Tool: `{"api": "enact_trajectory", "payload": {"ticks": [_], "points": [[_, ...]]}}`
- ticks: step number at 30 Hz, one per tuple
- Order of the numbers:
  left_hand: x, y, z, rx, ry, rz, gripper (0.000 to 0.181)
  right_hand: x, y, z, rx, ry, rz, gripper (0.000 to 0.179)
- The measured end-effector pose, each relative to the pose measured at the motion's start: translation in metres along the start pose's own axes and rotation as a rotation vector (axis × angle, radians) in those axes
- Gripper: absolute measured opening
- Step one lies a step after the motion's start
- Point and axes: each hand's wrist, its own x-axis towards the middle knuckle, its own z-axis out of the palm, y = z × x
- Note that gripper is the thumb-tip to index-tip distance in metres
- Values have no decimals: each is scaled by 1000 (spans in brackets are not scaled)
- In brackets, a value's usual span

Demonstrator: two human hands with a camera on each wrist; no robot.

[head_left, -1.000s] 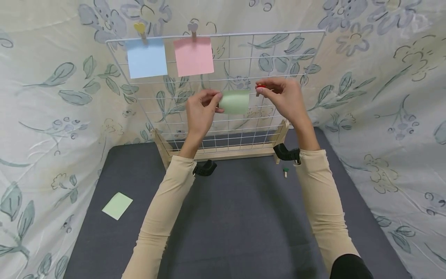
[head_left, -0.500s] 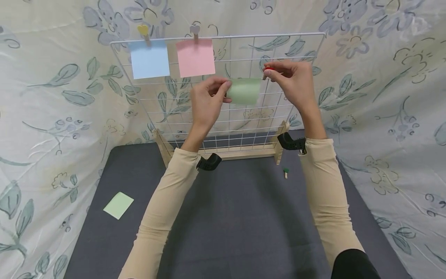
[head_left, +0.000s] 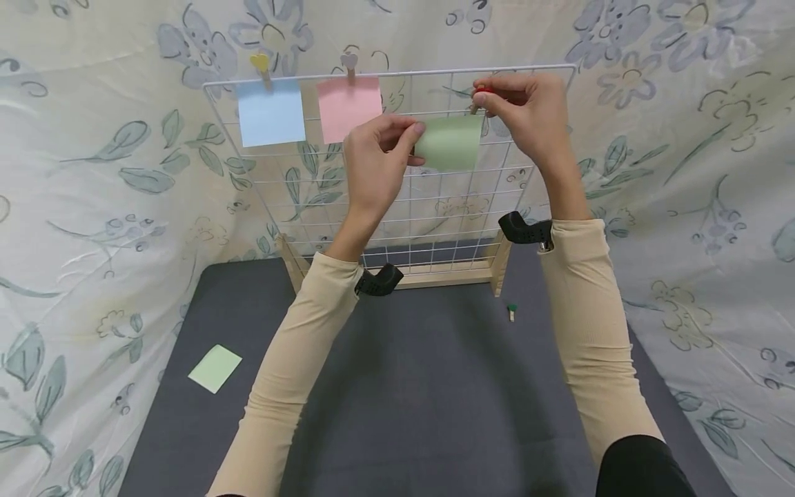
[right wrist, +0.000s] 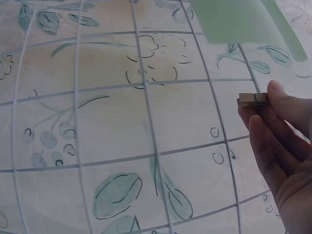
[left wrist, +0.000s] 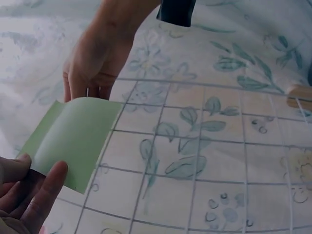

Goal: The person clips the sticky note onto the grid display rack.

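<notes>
A green paper note (head_left: 448,143) is pinched at its left edge by my left hand (head_left: 380,159), and it bows slightly in front of the white wire grid (head_left: 466,200). My right hand (head_left: 535,117) pinches a small wooden clothespin (right wrist: 252,99) with a red top (head_left: 484,90), close to the note's upper right corner. In the right wrist view the clothespin and the green note stand apart. Blue paper (head_left: 271,114) and pink paper (head_left: 350,110) hang from the grid's top bar, under a yellow heart clothespin (head_left: 260,63) and a greyish heart clothespin (head_left: 350,63).
The grid stands on a wooden base (head_left: 447,279) at the back of the dark table (head_left: 422,386). Another green note (head_left: 214,368) lies at the table's left, and a green-topped clothespin (head_left: 512,313) lies at the right. Floral cloth (head_left: 112,207) hangs behind and beside the table.
Both hands have risen toward the grid's top bar and shifted right, carrying the green note and the red-topped clothespin. The hanging papers stay on the grid.
</notes>
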Motion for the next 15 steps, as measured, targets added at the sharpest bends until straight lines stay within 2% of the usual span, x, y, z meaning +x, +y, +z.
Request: {"api": "enact_trajectory", "payload": {"ticks": [9, 15], "points": [[16, 16, -5, 39, 65, -90, 13, 22, -17, -5, 46, -11, -46, 24], [29, 14, -3, 80, 82, -142, 14, 36, -30, -2, 32, -42, -69, 25]]}}
